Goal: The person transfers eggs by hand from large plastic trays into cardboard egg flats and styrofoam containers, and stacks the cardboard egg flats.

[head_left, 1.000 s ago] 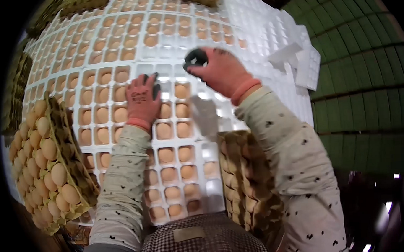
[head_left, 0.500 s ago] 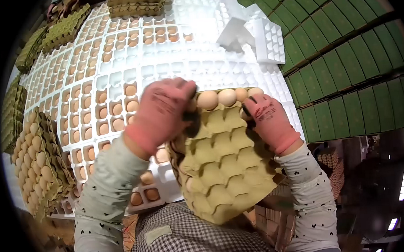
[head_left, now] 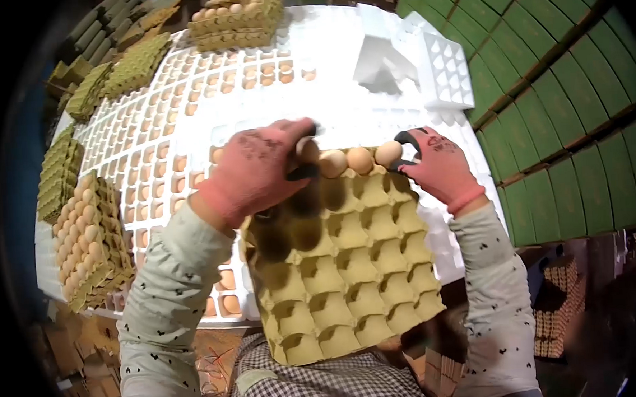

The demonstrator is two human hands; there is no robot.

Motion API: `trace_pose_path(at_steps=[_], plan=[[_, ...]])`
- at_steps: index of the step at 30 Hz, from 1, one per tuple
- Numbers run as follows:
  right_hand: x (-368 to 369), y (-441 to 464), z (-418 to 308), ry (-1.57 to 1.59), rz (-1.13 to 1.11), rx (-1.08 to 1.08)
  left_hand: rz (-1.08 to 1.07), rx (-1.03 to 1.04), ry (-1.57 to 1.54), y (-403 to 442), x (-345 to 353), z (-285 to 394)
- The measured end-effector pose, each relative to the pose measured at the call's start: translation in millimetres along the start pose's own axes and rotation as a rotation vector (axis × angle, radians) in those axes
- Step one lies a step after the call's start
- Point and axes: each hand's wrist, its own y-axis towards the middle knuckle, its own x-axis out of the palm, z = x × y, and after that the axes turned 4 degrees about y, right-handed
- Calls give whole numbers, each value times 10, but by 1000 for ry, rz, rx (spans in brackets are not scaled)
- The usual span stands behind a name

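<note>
Pulp tray (head_left: 350, 269) now shows more of its bare cups than before, still in front of apron (head_left: 328, 385). Left hand (head_left: 262, 169) half-curled, thumb and fingers around egg (head_left: 307, 150); firm grip unclear. Right hand (head_left: 438, 162) now C-shaped, tips at end egg (head_left: 388, 154); clasp unclear. Eggs line tray's top edge. White foam trays (head_left: 220, 121) beyond hold eggs; egg-filled pulp tray (head_left: 82, 232) leans left.

White foam trays (head_left: 327, 97) cover the surface (head_left: 49, 270) beyond the left grip (head_left: 259, 169). Stacked pulp trays (head_left: 119, 239) stand to its left.
</note>
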Motion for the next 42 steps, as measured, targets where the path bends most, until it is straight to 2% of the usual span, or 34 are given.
trace_pose_path(at_steps=[1,3,4,5,6,7,8,10,11,12,14,15,16,17,18,19,20,21,22,24,25,26,27,28,29,30,32,34,35,36,37,38,39,42], plan=[[-5,21,-35,96,-2,-42,-57,26,38,67,-23,69],[-12,92,-226,307,-69,-82,-23,176,129,140,228,24],[-50,97,-389,265,-122,-56,-279,138,365,247,222,195],[8,93,-489,100,-129,-79,-335,145,399,247,160,300],[50,94,-563,-72,-130,-90,-371,121,636,294,215,419],[76,109,-581,-106,-119,-78,-418,86,572,290,196,375],[153,142,-489,186,-104,-64,-459,70,497,336,214,351],[210,159,-133,728,-37,-8,-377,-101,78,270,37,38],[108,131,-184,1036,-87,140,-158,-181,-192,151,85,-219],[-36,108,-285,1006,-61,232,52,-270,-464,9,153,-523],[-59,74,-255,1125,-5,346,238,-443,-914,-285,103,-1083],[-104,64,-341,1023,23,323,258,-492,-756,-468,147,-1474],[103,92,-126,1076,-2,239,283,-554,-575,-706,250,-1915],[87,180,-222,1082,-41,255,282,-584,-235,-983,420,-2343],[56,324,-423,1095,-93,267,146,-732,33,-1027,276,-2246],[43,496,-667,1077,-124,317,19,-699,340,-1157,295,-2361],[6,654,-943,1048,-147,371,-264,-710,512,-1191,296,-2479],[-30,831,-1279,1102,-241,392,-186,-676,390,-1312,322,-2625],[101,1012,-1460,1064,-241,327,-88,-715,275,-1350,320,-2765],[363,1420,-1798,1015,-429,280,146,-652,305,-1348,356,-3072],[499,1654,-2043,897,-516,221,62,-589,303,-1326,331,-3225],[826,1870,-2138,758,-480,77,-19,-524,297,-1282,321,-3368],[1033,2068,-2338,682,-531,60,-227,-524,322,-1235,353,-3518],[1163,2263,-2599,493,-601,65,-217,-574,311,-1138,314,-3541],[1570,2447,-2630,303,-483,-100,-191,-613,226,-995,221,-3577],[1836,2578,-2731,142,-422,-125,-165,-649,140,-845,157,-3682],[2257,2784,-2830,-99,-494,-61,286,-623,-164,-666,396,-3920],[2391,2957,-2847,-314,-645,-97,299,-631,192,-581,707,-4141],[2402,3057,-2812,-322,-640,-101,204,-738,140,-608,860,-4193],[2379,3155,-2798,-329,-639,-103,199,-707,207,-614,919,-4179],[2431,3227,-2771,-246,-529,-8,193,-673,273,-608,914,-4138],[2529,3270,-2688,-124,-352,-25,181,-637,339,-599,899,-4096],[2631,3317,-2639,-134,-335,-13,70,-658,372,-589,842,-4056],[2731,3397,-2588,-151,-349,24,116,-654,382,-602,860,-4068]])
